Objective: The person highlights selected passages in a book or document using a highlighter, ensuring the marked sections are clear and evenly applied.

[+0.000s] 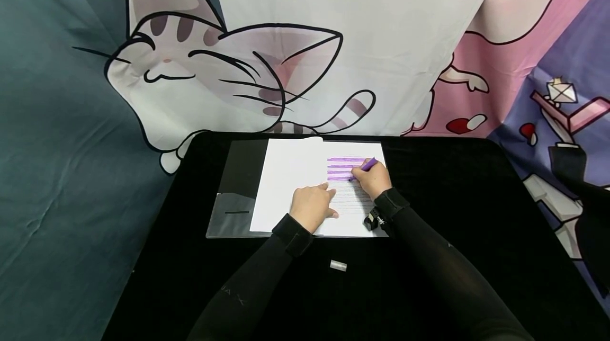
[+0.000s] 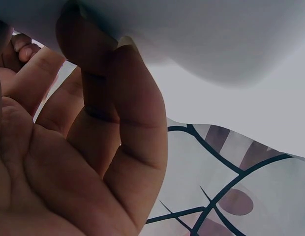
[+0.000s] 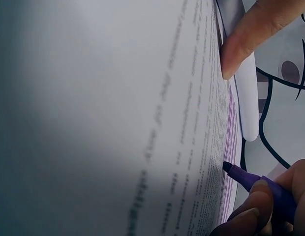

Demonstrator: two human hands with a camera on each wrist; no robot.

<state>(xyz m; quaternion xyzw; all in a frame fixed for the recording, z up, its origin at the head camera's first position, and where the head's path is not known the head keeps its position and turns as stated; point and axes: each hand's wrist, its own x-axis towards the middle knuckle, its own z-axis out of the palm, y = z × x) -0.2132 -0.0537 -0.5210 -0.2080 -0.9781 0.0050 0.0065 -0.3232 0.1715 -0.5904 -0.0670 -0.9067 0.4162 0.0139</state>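
Note:
In the head view my right hand pinches a purple highlighter over a printed page. Several purple stripes run across the text in the page's upper part. The right wrist view shows the highlighter with its dark tip right at the lines of print. My left hand rests on the paper near the inner edge of a blank white sheet, fingertips pressing down. From the left wrist, its bent fingers touch the pale paper; no tool shows in them.
Beneath the papers lies a dark, clear-edged folder on a black table. A small silvery piece lies near me, between the forearms. Behind the table hangs a cloth with cartoon cats.

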